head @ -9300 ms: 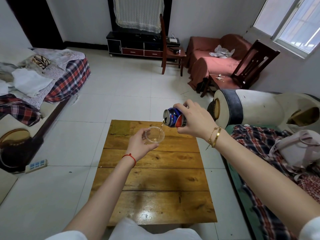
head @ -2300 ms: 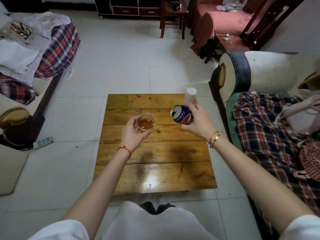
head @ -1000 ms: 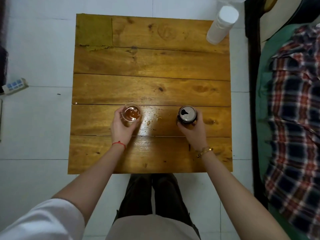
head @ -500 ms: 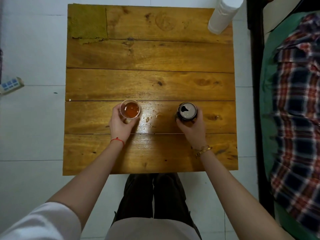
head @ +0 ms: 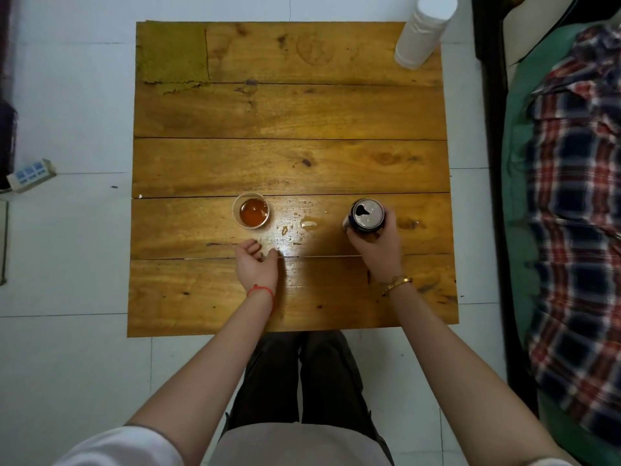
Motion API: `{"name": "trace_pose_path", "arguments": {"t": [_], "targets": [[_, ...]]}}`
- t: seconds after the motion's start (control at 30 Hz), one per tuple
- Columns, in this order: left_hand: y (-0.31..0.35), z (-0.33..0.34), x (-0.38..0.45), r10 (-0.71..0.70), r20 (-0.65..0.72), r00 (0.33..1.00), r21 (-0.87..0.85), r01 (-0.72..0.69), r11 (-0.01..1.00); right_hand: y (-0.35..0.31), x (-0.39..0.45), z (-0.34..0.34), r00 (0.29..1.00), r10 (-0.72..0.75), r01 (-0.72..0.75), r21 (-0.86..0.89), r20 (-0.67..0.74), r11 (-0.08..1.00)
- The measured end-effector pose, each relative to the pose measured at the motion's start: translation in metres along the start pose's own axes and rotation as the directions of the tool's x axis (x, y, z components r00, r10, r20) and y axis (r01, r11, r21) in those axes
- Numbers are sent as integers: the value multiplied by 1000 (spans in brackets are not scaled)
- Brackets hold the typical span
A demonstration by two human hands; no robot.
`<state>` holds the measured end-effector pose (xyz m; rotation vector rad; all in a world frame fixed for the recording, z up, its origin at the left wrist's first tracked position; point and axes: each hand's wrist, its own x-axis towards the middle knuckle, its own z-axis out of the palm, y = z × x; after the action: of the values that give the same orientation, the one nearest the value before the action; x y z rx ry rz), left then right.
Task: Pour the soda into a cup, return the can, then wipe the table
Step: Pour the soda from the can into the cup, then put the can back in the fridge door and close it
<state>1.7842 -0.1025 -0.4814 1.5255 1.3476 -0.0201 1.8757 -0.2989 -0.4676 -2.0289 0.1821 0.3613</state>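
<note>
A clear plastic cup (head: 251, 210) with amber soda stands on the wooden table (head: 289, 163), left of centre. My left hand (head: 257, 262) lies just in front of the cup, apart from it, fingers loosely curled and holding nothing. An opened blue soda can (head: 367, 214) stands upright on the table to the right. My right hand (head: 378, 248) grips the can from the near side. Small soda drops (head: 307, 224) glisten on the wood between cup and can. A green cloth (head: 172, 55) lies flat on the far left corner.
A stack of white cups (head: 421, 31) stands at the table's far right corner. A sofa with a plaid shirt (head: 578, 183) runs along the right side. A power strip (head: 30, 173) lies on the tiled floor at left. My legs (head: 302, 375) are under the near edge.
My left hand has let go of the cup and drawn back toward me. The cup now stands alone. My right hand still holds the can on the table.
</note>
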Motion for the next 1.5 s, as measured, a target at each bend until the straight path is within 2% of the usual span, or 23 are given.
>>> {"name": "trace_pose_path", "arguments": {"t": [0.07, 0.17, 0.27, 0.47, 0.63, 0.97, 1.13, 1.5], "targets": [[-4, 10, -9, 8, 48, 999, -54, -6, 999, 5, -1, 0, 1000, 1, -1, 1, 2, 1000], [-5, 25, -17, 23, 147, 989, -37, -18, 999, 10, -3, -1, 1000, 5, -5, 7, 3, 1000], [2, 39, -20, -6, 299, 954, -54, 23, 998, 13, -4, -4, 1000, -20, 20, 2, 7, 1000], [24, 65, -30, -177, 495, 851, -63, 238, 969, 18, -13, -15, 995, -81, 83, -27, 56, 996], [28, 84, -31, -268, 504, 821, -21, 322, 947, 15, -17, -27, 987, -153, 155, -38, 50, 987], [44, 87, -44, -295, 520, 802, -53, 375, 926, -6, -22, -43, 991, -128, 130, -43, 42, 991], [70, 70, -65, -264, 590, 764, -71, 374, 925, -46, -36, -62, 989, -115, 112, 27, 89, 993], [134, -12, -117, -179, 632, 754, -178, 366, 913, -144, -79, -92, 977, -152, 144, 65, 148, 987]]}}
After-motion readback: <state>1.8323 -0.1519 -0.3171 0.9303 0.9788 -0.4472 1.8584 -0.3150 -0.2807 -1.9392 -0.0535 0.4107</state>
